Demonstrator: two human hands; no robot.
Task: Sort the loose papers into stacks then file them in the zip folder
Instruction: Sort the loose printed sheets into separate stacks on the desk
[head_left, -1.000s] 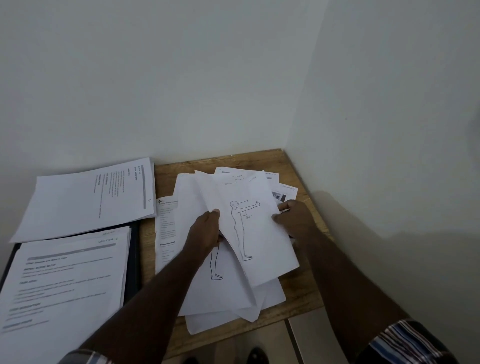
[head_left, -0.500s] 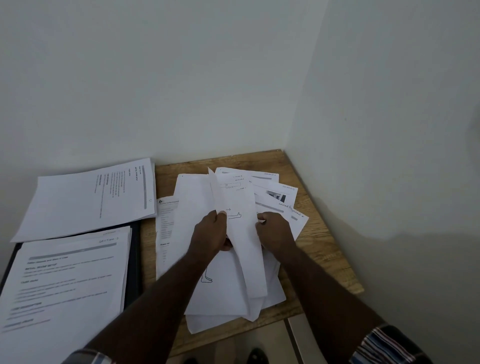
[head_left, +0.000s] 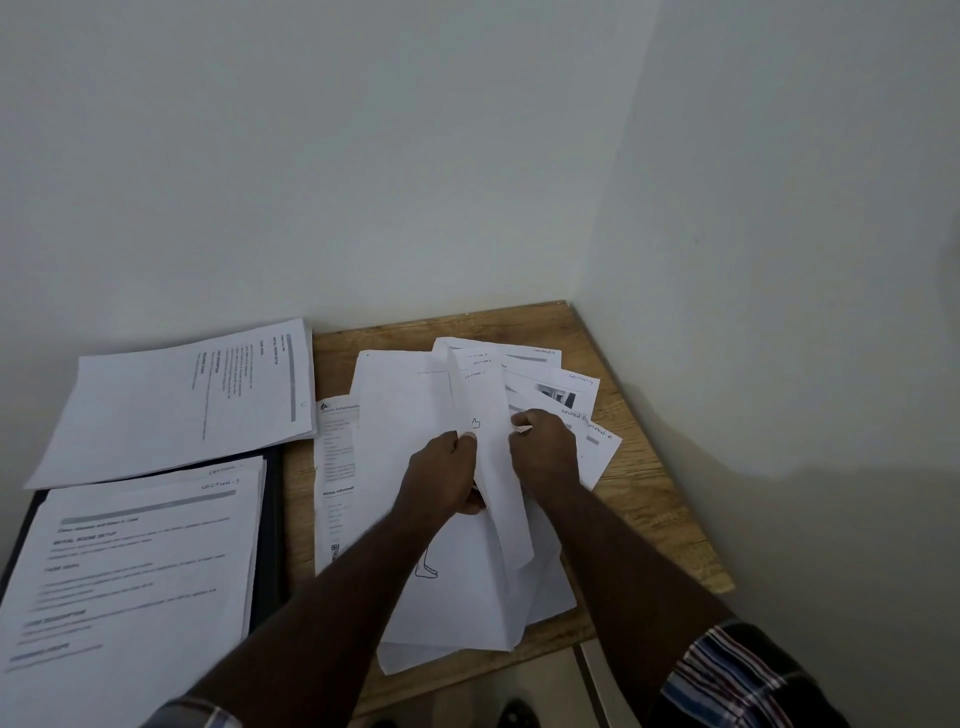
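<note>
Loose papers (head_left: 415, 467) sorted at the table's (head_left: 649, 519) three o'clock side.
One sheet (head_left: 488, 441), flat a second ago, is now raised on edge, pinched by left hand (head_left: 441, 480) and right hand (head_left: 545, 452); reassignment to a nine o'clock stack (head_left: 171, 400) seems likely.

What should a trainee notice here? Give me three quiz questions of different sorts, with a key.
1. True or false: the left hand and right hand both grip the raised sheet.
2. Where are the sorted stacks relative to the loose pile? A) left B) right C) behind
3. Fill in: the near stack lies on a dark ____.

Key: 1 true; 2 A; 3 folder
</note>
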